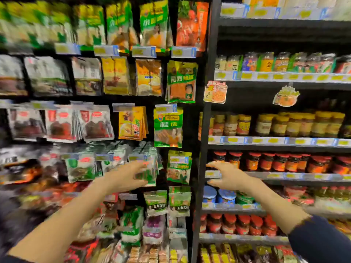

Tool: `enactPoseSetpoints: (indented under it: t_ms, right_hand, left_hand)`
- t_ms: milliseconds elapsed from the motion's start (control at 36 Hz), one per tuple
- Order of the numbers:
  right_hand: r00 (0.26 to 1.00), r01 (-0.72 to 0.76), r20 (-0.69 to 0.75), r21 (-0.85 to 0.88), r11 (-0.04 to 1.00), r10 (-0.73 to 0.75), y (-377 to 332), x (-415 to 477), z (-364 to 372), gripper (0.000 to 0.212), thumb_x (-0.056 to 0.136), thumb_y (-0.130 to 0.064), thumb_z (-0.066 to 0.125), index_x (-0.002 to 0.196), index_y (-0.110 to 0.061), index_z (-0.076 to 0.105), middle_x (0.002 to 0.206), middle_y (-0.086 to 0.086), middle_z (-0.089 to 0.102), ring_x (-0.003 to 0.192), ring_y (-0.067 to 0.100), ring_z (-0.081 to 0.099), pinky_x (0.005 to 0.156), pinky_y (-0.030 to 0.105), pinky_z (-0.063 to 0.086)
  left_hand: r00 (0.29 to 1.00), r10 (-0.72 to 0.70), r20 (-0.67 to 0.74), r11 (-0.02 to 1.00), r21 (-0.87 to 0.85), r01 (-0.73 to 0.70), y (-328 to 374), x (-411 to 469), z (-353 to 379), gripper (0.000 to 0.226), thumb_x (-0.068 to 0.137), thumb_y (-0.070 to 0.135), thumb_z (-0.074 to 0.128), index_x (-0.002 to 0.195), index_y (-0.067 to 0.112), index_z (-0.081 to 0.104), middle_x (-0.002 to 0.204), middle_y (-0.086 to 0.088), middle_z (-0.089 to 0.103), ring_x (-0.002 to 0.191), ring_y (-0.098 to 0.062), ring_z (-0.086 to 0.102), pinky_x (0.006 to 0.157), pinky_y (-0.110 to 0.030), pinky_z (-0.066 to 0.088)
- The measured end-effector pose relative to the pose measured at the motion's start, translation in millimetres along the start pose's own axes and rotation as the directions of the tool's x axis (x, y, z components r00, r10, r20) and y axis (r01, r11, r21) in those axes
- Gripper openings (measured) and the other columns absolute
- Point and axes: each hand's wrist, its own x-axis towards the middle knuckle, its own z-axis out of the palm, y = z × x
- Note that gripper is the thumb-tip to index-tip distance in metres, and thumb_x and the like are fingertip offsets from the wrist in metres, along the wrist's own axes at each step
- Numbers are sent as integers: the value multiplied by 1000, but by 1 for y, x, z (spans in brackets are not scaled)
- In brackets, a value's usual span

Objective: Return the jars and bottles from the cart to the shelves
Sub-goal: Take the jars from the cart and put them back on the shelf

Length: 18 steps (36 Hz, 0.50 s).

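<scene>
Both forearms stretch up from bottom of frame. Left hand (129, 176) open, empty, before hanging packets (146, 168) at centre. Right hand (226, 175) open, empty, at shelf edge (284, 175) beside red-lidded jars (266, 161), likely just shelved. Cart out of view.

A green hanging packet (168, 128) in the middle of the pegboard wall carries the large white characters 桂皮 above a drawn figure. Lower down, two green-and-white pouches (156, 203) side by side read 玉米淀粉 along their bottom edges, the print soft but legible. A larger green packet (182, 82) above shows bold yellow characters too blurred to make out. The yellow price tags (273, 140) along the jar shelves at right cannot be read.
</scene>
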Motion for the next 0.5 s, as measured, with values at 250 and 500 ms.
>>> enactPoseSetpoints:
  t_ms: [250, 500]
  right_hand:
    - [974, 210, 86, 1, 978, -210, -57, 92, 22, 69, 86, -43, 60, 144, -20, 31, 149, 0, 37, 136, 19, 36, 109, 36, 35]
    - [880, 447, 160, 37, 894, -447, -166, 176, 57, 71, 87, -47, 57, 146, -24, 26, 153, -2, 30, 138, 18, 32, 111, 37, 33]
  left_hand:
    - [964, -262, -34, 964, 41, 263, -55, -41, 5, 66, 90, 50, 49, 146, 21, 29, 151, 1, 34, 136, -15, 35, 110, -29, 33]
    - [870, -491, -42, 868, 60, 492, -135, -101, 1, 62, 91, 46, 50, 144, 19, 32, 147, 0, 39, 133, -15, 39, 106, -28, 34]
